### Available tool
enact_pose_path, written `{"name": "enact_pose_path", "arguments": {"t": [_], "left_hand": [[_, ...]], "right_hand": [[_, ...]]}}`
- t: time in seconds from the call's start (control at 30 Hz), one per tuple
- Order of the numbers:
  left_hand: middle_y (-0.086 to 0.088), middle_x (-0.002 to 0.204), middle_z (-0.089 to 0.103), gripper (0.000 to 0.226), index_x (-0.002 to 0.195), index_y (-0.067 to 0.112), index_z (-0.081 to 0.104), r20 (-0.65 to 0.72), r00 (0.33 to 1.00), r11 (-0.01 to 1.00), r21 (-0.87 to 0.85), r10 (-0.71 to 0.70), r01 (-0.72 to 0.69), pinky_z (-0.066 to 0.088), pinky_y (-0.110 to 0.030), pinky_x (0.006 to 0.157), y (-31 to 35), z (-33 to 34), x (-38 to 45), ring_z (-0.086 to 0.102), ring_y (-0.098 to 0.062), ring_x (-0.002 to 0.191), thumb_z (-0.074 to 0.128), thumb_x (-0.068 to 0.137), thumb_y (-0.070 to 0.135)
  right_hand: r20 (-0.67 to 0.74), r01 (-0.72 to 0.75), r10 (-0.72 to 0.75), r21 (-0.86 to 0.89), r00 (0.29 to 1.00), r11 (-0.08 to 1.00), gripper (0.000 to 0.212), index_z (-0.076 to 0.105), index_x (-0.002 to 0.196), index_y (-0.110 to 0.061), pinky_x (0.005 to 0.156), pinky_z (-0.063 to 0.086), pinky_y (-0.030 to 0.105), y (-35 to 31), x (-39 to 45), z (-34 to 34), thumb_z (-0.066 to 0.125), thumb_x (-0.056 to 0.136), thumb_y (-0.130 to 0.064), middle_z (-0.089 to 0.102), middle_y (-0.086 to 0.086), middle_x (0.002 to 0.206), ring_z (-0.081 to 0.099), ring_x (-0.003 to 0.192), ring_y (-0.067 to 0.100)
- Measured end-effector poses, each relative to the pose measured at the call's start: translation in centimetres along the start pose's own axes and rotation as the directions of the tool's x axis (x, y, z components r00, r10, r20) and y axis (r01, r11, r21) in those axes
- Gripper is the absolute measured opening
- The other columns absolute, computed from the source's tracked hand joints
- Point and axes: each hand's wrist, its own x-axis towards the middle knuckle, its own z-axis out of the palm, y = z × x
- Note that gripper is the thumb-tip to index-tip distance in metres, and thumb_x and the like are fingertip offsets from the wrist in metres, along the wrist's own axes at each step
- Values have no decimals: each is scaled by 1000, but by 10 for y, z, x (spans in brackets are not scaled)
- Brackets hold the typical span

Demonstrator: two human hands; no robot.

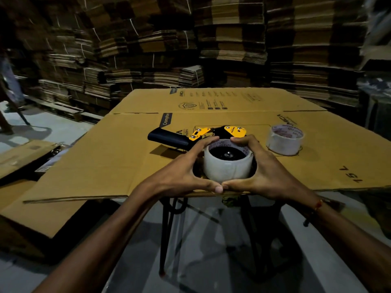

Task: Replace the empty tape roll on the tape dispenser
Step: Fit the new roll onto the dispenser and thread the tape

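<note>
A black and yellow tape dispenser [211, 134] lies on its side on a flattened cardboard sheet [118, 157], its dark handle [167, 138] pointing left. A clear tape roll [227, 166] sits on the dispenser's black hub, whose centre bolt shows inside the core. My left hand [186, 172] and my right hand [264, 168] curl round this roll from both sides, thumbs meeting at its near side and fingertips on its far rim. A second clear tape roll [284, 139] stands alone to the right on the cardboard.
The cardboard sheet rests on a black metal stand [169, 225] and overhangs it. Stacks of flattened cartons [211, 39] wall in the back and sides. More cardboard [25, 157] lies at the left, and a person's legs [8, 85] show at the far left.
</note>
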Motion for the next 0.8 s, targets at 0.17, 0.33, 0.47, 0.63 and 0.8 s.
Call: {"name": "enact_pose_path", "arguments": {"t": [0.17, 0.33, 0.47, 0.63, 0.8], "left_hand": [[13, 156, 36, 109, 148, 55, 19, -57, 998, 1000, -8, -1, 1, 36, -35, 117, 3, 4, 0, 39, -7, 140, 84, 59, 56], [13, 149, 46, 102, 147, 52, 27, -74, 997, 1000, -10, -24, 23, 43, -41, 111, 1, 4, 2, 46, -9, 135, 82, 62, 58], [15, 145, 50, 101, 147, 49, 30, -61, 998, 999, -42, -28, 25, 45, -40, 110, 0, 3, 3, 49, -4, 132, 84, 61, 55], [19, 144, 50, 99, 146, 50, 32, -43, 999, 998, -55, 1, -3, 42, -38, 113, 0, 2, 2, 48, 0, 132, 88, 64, 44], [19, 143, 51, 100, 147, 43, 33, -15, 1000, 997, -73, 23, -24, 41, -38, 113, -2, -1, 0, 48, 0, 132, 90, 66, 34]], "right_hand": [[-17, 28, -29, -49, 999, 998, 89, 41, 135, -32, 95, 47, 13, 5, -2, 3, 93, 63, -38, 56, -26, 126, 56, 118, -11], [-27, 18, -19, -22, 999, 1000, 88, 41, 135, -33, 93, 49, 14, 6, -3, 2, 93, 63, -40, 57, -26, 124, 57, 114, -13], [-29, -3, 2, -6, 1000, 1000, 86, 43, 131, -34, 87, 49, 11, 6, -4, 1, 93, 62, -40, 58, -27, 123, 58, 110, -14], [-67, 23, -30, -94, 997, 995, 89, 39, 133, -36, 92, 52, 21, 7, -6, 7, 94, 63, -39, 58, -27, 122, 59, 113, -9], [-93, 62, -83, -209, 992, 976, 94, 36, 135, -32, 94, 54, 37, 7, -8, 14, 91, 62, -52, 60, -10, 134, 62, 117, 8]]}}
